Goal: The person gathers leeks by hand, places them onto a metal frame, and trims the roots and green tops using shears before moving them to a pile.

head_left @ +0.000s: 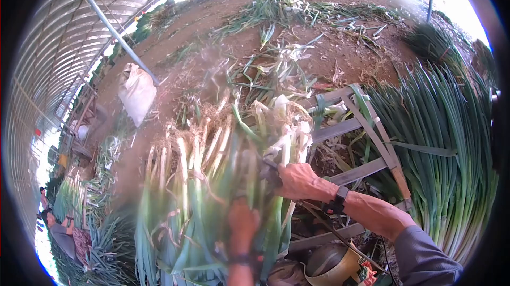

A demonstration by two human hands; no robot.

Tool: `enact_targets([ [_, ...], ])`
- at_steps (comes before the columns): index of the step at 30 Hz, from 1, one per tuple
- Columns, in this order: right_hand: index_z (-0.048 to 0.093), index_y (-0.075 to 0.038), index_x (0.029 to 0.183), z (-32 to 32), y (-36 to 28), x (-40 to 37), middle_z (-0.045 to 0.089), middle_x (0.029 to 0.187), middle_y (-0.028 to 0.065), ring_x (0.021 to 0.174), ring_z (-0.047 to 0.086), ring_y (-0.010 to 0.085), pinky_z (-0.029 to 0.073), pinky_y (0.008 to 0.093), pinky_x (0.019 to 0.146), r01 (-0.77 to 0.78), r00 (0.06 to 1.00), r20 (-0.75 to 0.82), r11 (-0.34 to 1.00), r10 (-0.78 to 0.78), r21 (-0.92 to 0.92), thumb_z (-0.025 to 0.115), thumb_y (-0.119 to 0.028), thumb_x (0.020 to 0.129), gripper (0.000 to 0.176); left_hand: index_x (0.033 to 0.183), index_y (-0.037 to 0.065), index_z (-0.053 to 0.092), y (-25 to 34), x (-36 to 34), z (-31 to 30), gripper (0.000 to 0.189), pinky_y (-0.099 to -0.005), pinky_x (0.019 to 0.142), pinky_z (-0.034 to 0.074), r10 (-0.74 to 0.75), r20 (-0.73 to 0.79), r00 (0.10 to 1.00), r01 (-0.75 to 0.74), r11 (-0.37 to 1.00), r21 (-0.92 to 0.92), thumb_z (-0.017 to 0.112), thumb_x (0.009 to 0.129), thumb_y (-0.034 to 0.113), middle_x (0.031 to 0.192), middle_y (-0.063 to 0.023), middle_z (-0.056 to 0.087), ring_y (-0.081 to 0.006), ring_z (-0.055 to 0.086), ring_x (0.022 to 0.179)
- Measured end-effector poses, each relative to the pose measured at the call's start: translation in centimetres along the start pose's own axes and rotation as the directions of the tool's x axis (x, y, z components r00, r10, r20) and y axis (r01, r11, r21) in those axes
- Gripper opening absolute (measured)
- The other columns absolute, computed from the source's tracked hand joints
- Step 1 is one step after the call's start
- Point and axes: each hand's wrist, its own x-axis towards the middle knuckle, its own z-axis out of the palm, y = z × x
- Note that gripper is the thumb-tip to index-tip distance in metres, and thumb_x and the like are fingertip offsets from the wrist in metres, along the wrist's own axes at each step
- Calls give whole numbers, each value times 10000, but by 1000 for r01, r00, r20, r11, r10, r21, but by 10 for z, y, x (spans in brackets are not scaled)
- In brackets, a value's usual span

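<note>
My left hand point(244, 225), smeared by motion, is closed around blurred green onion stalks point(248, 166) in front of me. My right hand point(303, 182), with a dark watch on the wrist, is shut on a dark hand tool point(270, 169); its exact kind is too blurred to make out. Just beyond that hand, white onion stems point(287, 145) stick up with roots and loose skins. On the left lies a thick row of green onions point(183, 164), roots pointing away and green leaves toward me.
A metal frame point(366, 166) stands right of my hands, beside a large pile of green onions point(435, 153). Peeled scraps point(292, 57) litter the soil ahead. A white sack point(137, 94) sits by a slanted pole point(111, 26). Another person point(66, 235) is at far left.
</note>
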Motion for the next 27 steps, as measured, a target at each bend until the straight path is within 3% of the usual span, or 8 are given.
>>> enact_targets([
  [2, 653, 40, 997, -10, -7, -7, 676, 733, 246, 697, 691, 430, 551, 516, 668, 3, 999, 41, 999, -4, 34, 717, -435, 793, 521, 1134, -14, 610, 6, 10, -26, 423, -542, 863, 525, -129, 178, 976, 146, 986, -84, 703, 755, 149, 1017, -276, 692, -463, 670, 978],
  [7, 650, 18, 1131, -25, -23, -39, 681, 759, 242, 727, 693, 430, 548, 525, 675, 64, 985, 155, 997, -70, 44, 720, -436, 802, 565, 1199, -32, 632, -17, 23, -23, 482, -516, 927, 518, -114, 121, 986, 135, 975, -179, 687, 762, 165, 1095, -307, 694, -469, 661, 1057],
  [8, 586, -4, 1322, -24, -23, -37, 682, 765, 243, 740, 691, 435, 544, 534, 677, 75, 978, 192, 997, -78, 23, 723, -444, 802, 695, 1202, -37, 636, -16, 22, -24, 487, -513, 935, 517, -99, 123, 987, 120, 976, -179, 687, 763, 167, 1104, -310, 691, -469, 659, 1065],
  [11, 566, 15, 1335, -17, -20, -28, 678, 751, 239, 724, 686, 441, 545, 529, 671, 93, 991, 93, 996, -94, 16, 728, -443, 796, 725, 1208, -60, 643, -8, 23, -34, 500, -504, 960, 511, -112, 174, 978, 135, 983, -125, 681, 768, 175, 1130, -320, 683, -469, 650, 1090],
  [18, 651, 11, 1112, -1, -8, 5, 673, 721, 229, 664, 683, 422, 546, 516, 623, 63, 997, 43, 998, -62, -19, 678, -417, 826, 516, 1191, -102, 639, -5, 23, -26, 490, -515, 959, 503, -91, 219, 972, 101, 994, -36, 647, 808, 205, 1104, -333, 676, -481, 632, 1107],
  [20, 665, 2, 1104, -1, -9, 13, 673, 721, 230, 657, 685, 414, 544, 517, 615, 44, 999, 21, 999, -44, -18, 666, -412, 831, 497, 1154, -101, 640, -12, 20, -17, 460, -522, 940, 505, -25, 87, 996, 31, 997, -72, 650, 814, 209, 1081, -338, 676, -493, 632, 1086],
  [23, 679, 1, 1047, -36, -28, -11, 678, 732, 227, 669, 690, 407, 545, 514, 628, 11, 993, 113, 998, -19, 69, 678, -400, 823, 460, 1144, -87, 622, -27, 21, -8, 437, -528, 913, 511, 20, -7, 1000, -20, 990, -142, 659, 820, 205, 1059, -344, 675, -507, 636, 1049],
  [27, 677, 11, 1035, -40, -26, -72, 685, 754, 227, 698, 691, 417, 543, 513, 648, 103, 980, 149, 979, -130, 175, 704, -409, 817, 474, 1208, -59, 569, -38, 24, -8, 471, -540, 874, 519, 35, -4, 999, -35, 977, -211, 678, 824, 192, 1035, -347, 677, -510, 650, 1001],
])
